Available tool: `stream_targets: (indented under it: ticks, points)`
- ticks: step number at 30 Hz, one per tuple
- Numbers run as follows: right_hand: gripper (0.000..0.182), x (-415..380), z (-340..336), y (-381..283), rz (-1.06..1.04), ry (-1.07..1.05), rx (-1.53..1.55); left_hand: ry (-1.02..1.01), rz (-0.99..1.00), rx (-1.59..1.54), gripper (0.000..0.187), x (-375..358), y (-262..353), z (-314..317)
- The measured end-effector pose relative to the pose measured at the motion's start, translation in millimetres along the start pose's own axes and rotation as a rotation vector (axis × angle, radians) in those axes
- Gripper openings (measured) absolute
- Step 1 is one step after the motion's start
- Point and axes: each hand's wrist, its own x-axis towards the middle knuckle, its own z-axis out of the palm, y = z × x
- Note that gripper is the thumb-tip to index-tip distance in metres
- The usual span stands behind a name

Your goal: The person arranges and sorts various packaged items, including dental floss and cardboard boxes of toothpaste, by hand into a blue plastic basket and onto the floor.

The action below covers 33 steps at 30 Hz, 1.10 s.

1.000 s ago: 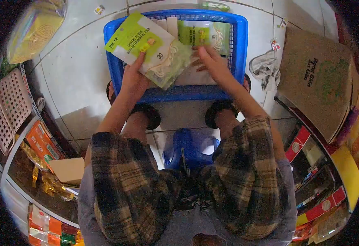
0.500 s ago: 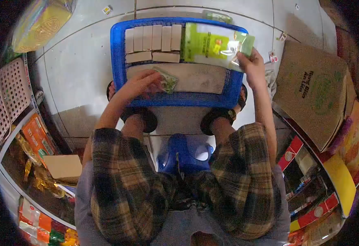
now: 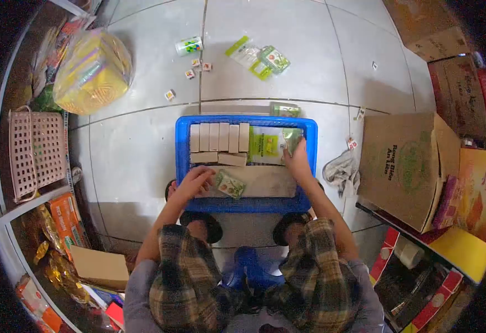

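A blue plastic basket (image 3: 182,141) sits on the floor in front of my feet. Upright pale boxes (image 3: 214,137) line its far left side, and a flat beige slab (image 3: 271,181) lies along its near side. My right hand (image 3: 297,158) is closed on the right end of a green and white plastic pouch (image 3: 264,145), which lies in the basket's far right part. At the near left, my left hand (image 3: 197,180) has its fingers apart, fingertips right by the edge of a small green packet (image 3: 229,185) lying on the slab.
Beyond the basket lie another green packet (image 3: 285,110), a green pouch (image 3: 248,55) and a clear tub (image 3: 189,46) with small picture cubes (image 3: 207,66). A cardboard box (image 3: 401,166) stands right, with a crumpled cloth (image 3: 342,172) beside it. A pink basket (image 3: 38,150) is left.
The view has tilted up, showing more floor beyond the basket. My right hand has lowered the pouch into the basket's far right part. My left hand has drawn slightly left off the small packet.
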Motion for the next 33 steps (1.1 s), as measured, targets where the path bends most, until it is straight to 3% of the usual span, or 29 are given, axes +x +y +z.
stream_targets:
  ticks: [2, 3, 5, 6, 8, 10, 12, 13, 15, 17, 21, 27, 29, 33]
  points:
    - [0.068, -3.2, 3.4, 0.0, -0.201, 0.075, -0.154, 0.001, 0.03, 0.024, 0.026, 0.7, 0.8, 2.9]
    - [0.068, -7.1, 2.4, -5.1, -0.194, 0.073, -0.15, 0.018, 0.036, -0.03, 0.025, -0.5, 0.0, 4.6]
    - [0.05, -16.3, -4.4, -25.8, -0.339, 0.076, -0.646, 0.03, 0.029, -0.071, 0.025, -5.2, 0.3, 5.7]
    - [0.05, -16.0, -8.6, -31.5, -0.33, 0.076, -0.636, 0.022, 0.022, -0.073, 0.024, -6.5, 2.5, 5.7]
    - [0.043, -4.4, -19.1, -40.7, -0.64, 0.168, -1.085, 0.023, 0.026, -0.074, 0.023, -8.5, 10.6, 6.0]
    - [0.036, 6.7, -28.0, -59.0, -0.546, 0.091, -1.099, 0.021, 0.032, -0.079, 0.022, -15.0, 19.5, 8.2]
    - [0.032, 26.1, -42.1, -89.6, -0.104, -0.654, -0.915, -0.009, 0.063, -0.026, 0.021, -18.2, 20.9, 7.7]
    - [0.032, 35.3, -43.2, -98.9, -0.106, -0.659, -0.915, -0.04, 0.098, 0.026, 0.021, -19.1, 21.2, 8.1]
    - [0.03, 57.6, -43.0, -110.9, -0.318, -0.397, -0.782, -0.055, 0.084, -0.019, 0.021, -19.3, 19.1, 13.2]
    - [0.035, 88.8, -33.6, -105.2, -0.577, -0.284, -0.751, -0.075, 0.072, -0.059, 0.021, -17.8, 18.8, 17.4]
    - [0.04, 139.0, 6.6, -73.5, -0.554, -0.276, -0.56, -0.117, 0.045, -0.053, 0.023, -12.9, 19.4, 17.0]
    - [0.054, 172.1, 50.3, -57.0, -0.377, -0.239, -0.701, -0.127, -0.038, 0.019, 0.025, -7.9, 35.9, 3.8]
    - [0.058, 177.9, 57.7, -52.8, -0.394, -0.081, -0.795, -0.084, -0.001, 0.05, 0.023, -5.6, 25.2, -4.9]
    - [0.058, 180.8, 52.6, -59.3, -0.466, -0.073, -0.954, -0.039, -0.038, 0.043, 0.022, -5.8, 33.5, -13.4]
